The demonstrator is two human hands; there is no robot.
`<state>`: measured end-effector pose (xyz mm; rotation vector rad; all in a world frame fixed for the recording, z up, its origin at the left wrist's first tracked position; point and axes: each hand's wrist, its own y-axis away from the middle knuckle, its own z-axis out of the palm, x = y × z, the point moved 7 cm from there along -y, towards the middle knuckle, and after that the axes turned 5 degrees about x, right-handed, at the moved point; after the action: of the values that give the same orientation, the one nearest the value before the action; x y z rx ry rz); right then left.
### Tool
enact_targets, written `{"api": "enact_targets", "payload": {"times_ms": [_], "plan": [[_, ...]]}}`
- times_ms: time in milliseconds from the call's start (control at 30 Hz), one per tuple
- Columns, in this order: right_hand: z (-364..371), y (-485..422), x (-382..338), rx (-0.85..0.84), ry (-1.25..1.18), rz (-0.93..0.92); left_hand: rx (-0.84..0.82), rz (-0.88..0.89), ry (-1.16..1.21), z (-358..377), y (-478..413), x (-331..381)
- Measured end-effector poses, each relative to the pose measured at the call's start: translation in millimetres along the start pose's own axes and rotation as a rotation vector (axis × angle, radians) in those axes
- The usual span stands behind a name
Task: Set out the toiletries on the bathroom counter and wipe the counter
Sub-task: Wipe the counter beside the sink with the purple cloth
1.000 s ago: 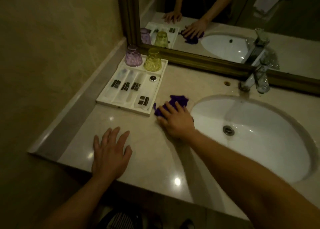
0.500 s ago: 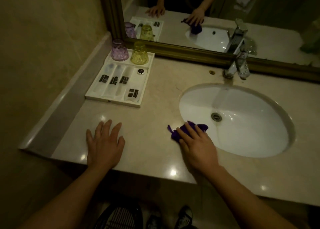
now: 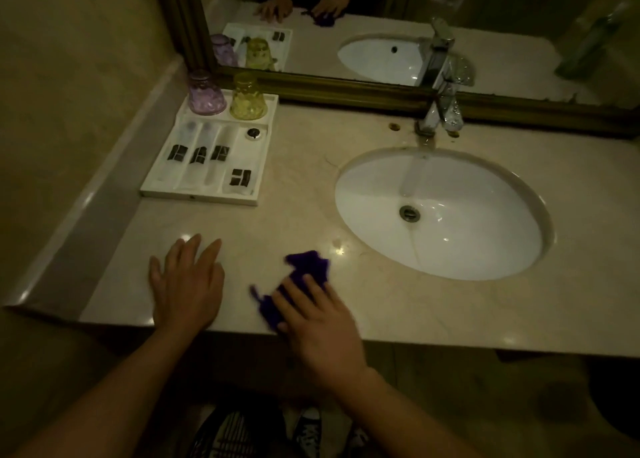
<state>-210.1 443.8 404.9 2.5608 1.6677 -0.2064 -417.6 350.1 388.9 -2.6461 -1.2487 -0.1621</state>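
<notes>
Your right hand [image 3: 322,322] presses flat, fingers spread, on the purple cloth [image 3: 304,274] at the desk's [image 3: 450,305] front edge; your left hand [image 3: 188,284] lies open beside it, holding nothing. The cloth looks soft and light and will likely bunch, so keep your palm over its middle. Beyond your grip stands the toiletry tray [image 3: 199,196] with two upturned glasses; the sink basin [image 3: 478,222] lies to its right.
</notes>
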Motion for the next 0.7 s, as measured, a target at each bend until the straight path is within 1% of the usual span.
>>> {"api": "enact_targets", "payload": {"times_ms": [67,133,233,300,333,367,433,500,567,633,667,700], "plan": [[-8.1,23.7,56.5,0.005,0.079,0.142,-0.020,-0.006,-0.004,-1.4,1.0,2.9],[-20.1,54.4,120.2,-0.036,0.151,0.328,-0.039,0.006,0.000,-2.8,2.2,6.2],[-30.7,101.3,201.7,-0.092,0.176,0.575,-0.041,0.083,0.045,-5.2,5.5,12.0],[-40.2,112.8,222.1,0.008,0.142,0.728,-0.061,0.143,0.048,-5.4,7.4,18.2],[-44.4,109.6,216.2,0.061,0.166,0.760,-0.080,0.170,0.044,-4.7,7.8,21.9],[-47.1,99.9,200.2,0.122,0.203,0.730,-0.098,0.191,0.043,-4.2,8.0,25.3],[-41.4,66.4,146.8,0.198,0.254,0.513,-0.119,0.215,0.044,-3.9,7.5,29.3],[-22.2,40.1,92.5,0.160,0.142,0.331,-0.132,0.222,0.049,-2.9,8.3,28.7],[-9.0,29.5,67.9,0.129,0.052,0.215,-0.140,0.220,0.047,-2.2,9.8,25.0],[-12.6,42.4,88.9,0.158,0.070,0.188,-0.138,0.206,0.042,-3.1,8.6,23.4],[-17.7,57.0,111.6,0.175,0.090,0.219,-0.142,0.200,0.044,-3.6,8.1,24.1],[-23.9,76.3,141.2,0.196,0.106,0.310,-0.145,0.197,0.048,-4.3,8.1,25.2]]}}
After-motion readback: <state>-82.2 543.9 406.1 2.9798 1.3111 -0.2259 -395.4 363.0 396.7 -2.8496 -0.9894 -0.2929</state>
